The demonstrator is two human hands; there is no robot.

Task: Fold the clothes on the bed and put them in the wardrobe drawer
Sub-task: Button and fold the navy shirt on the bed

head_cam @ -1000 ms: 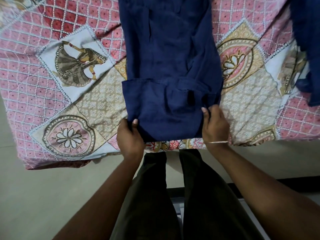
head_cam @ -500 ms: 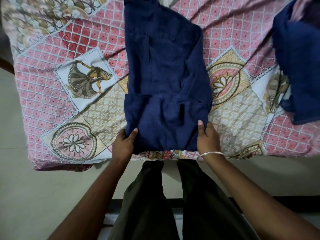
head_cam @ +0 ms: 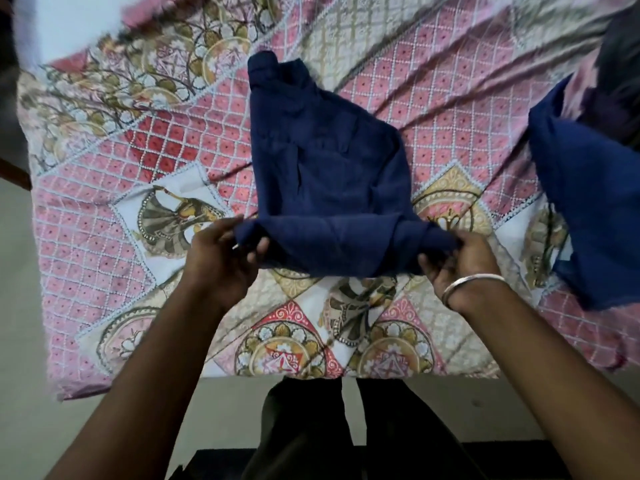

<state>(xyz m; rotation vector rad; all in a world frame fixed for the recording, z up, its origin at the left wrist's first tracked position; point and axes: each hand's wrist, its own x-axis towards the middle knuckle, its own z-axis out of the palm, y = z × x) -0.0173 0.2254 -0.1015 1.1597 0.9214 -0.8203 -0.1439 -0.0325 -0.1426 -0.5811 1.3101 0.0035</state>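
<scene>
The navy garment (head_cam: 329, 174) lies near the middle of the bed (head_cam: 86, 244), partly folded, its far end reaching toward the head of the bed and its near folded edge raised off the patterned bedsheet (head_cam: 450, 98). The left hand (head_cam: 221, 261) pinches the left corner of that folded edge, thumb and fingers closed on the cloth; its grip is tight enough that the fabric bunches over the fingertips. The right hand (head_cam: 460, 261) holds the right corner the same way, fingers curled round a gathered wad of the material, with a metal bangle (head_cam: 467, 285) on the wrist. Between the two hands the folded edge hangs taut and slightly sagging, clear of the sheet, while the rest of the garment rests flat on the bed beyond it.

A second blue cloth (head_cam: 595, 209) lies near the right edge of the bed, well apart from the held garment; whether it is folded cannot be told, as motion blurs that side. A darker item (head_cam: 620, 81) shows at the far right corner, too smeared to name. The person's dark trousers (head_cam: 311, 427) stand at the near edge of the bed.
</scene>
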